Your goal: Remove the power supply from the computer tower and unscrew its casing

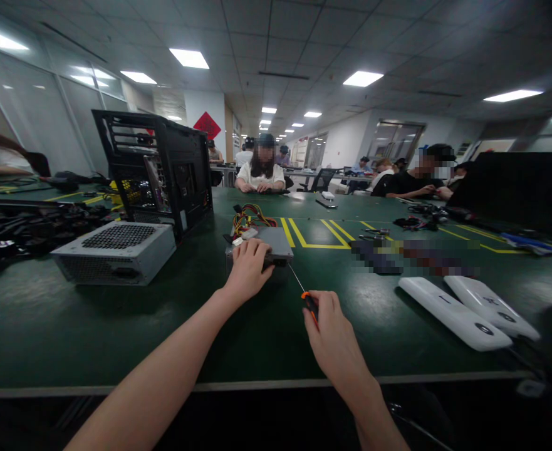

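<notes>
My left hand (247,268) grips a small grey computer power supply (281,240), fingers across its top and thumb at the near side. A bundle of coloured cables (255,216) with connectors comes out behind it. In my right hand (331,329) is a screwdriver (309,303) with an orange and black handle. Its thin shaft points up and left, and the tip is at the unit's near right corner. Whether the tip sits in a screw is too small to tell.
A larger grey power supply (116,247) lies at left before an upright black computer case (163,166). Two white oblong devices (454,313) lie at right. Dark parts (17,232) are heaped at far left. A person (262,169) sits across the green table (163,338).
</notes>
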A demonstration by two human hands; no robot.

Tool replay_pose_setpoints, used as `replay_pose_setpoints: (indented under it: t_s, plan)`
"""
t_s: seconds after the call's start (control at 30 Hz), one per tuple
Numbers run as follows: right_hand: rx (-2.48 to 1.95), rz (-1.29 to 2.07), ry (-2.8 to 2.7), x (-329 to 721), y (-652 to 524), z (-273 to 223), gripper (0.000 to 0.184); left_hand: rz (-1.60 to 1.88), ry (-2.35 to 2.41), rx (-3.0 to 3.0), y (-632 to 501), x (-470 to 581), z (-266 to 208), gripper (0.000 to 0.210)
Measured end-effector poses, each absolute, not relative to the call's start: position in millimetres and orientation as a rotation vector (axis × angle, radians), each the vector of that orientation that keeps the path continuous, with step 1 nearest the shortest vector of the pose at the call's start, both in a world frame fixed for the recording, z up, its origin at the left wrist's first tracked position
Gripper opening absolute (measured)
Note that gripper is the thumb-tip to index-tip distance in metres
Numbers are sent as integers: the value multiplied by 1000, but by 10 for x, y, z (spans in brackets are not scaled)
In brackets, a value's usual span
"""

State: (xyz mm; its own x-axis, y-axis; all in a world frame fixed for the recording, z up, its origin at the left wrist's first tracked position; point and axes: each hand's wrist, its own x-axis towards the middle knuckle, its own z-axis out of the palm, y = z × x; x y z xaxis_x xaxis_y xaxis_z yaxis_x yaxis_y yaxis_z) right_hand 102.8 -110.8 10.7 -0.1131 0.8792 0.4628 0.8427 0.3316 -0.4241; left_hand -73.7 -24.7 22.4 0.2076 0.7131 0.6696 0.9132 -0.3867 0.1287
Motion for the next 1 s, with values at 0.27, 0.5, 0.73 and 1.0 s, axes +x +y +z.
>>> replay_pose_setpoints:
  t_s: [0.27,0.5,0.73,1.0]
  plan:
    - [-1535,186,-1928,1057,-1066,117,20,-964,-1538,-2196,-250,-736,229,30]
    - [-1414,6,-1924,1016,-1110,89,22,-975,-1558,-2204,-259,-724,240,29]
    - [-1410,-76,-1886,1080,-1126,114,19,-977,-1542,-2203,-253,-744,231,31]
    - [-1248,-98,-1882,1003,-1146,143,11,-966,-1563,-2204,-244,-731,231,31]
